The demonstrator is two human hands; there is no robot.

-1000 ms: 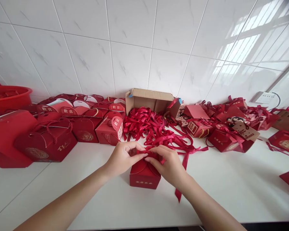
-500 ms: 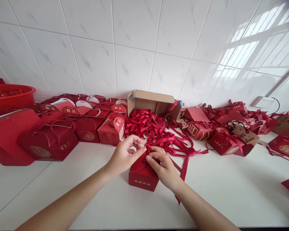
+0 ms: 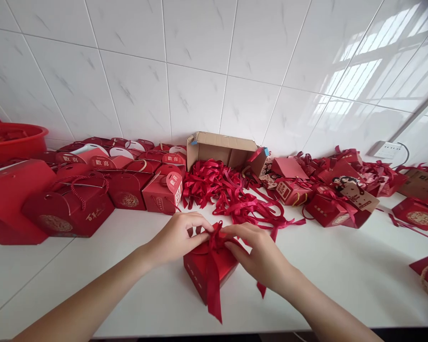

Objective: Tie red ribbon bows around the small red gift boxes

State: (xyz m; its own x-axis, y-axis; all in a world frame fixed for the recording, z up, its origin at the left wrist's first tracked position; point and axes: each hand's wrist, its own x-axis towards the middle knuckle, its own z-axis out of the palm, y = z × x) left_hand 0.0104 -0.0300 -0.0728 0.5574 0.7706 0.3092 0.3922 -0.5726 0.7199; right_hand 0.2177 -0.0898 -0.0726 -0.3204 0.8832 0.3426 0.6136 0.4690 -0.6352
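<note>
1. We find the small red box [image 3: 228, 273] on the white table [image 3: 157, 308], right in front of the body and between the two hands, a spot that probably lets both reach its top equally. It stands with one corner turned towards us.

2. We see a red ribbon [image 3: 214, 287] gathered in a looped bow on the box's top, one tail falling over the near corner. The box beneath seems to give the knot a firm base.

3. Our left hand [image 3: 181, 237] appears to pinch the bow's left side between thumb and fingertips, the other fingers curled, perhaps so that only the tips meet the thin ribbon.

4. Our right hand [image 3: 258, 249] takes the opposite side, forefinger and thumb seemingly closed on ribbon there. We judge that gripping from both sides holds the loops even.

5. Just behind, we have a loose ribbon pile [image 3: 214, 183] in front of an open cardboard carton [image 3: 224, 140], within easy reach, we suppose.

6. To our left, handled boxes [image 3: 126, 192] stand packed in rows, likely to save room; to our right, a bow-tied box [image 3: 328, 209] rests among others, apart from the one in hand.
</note>
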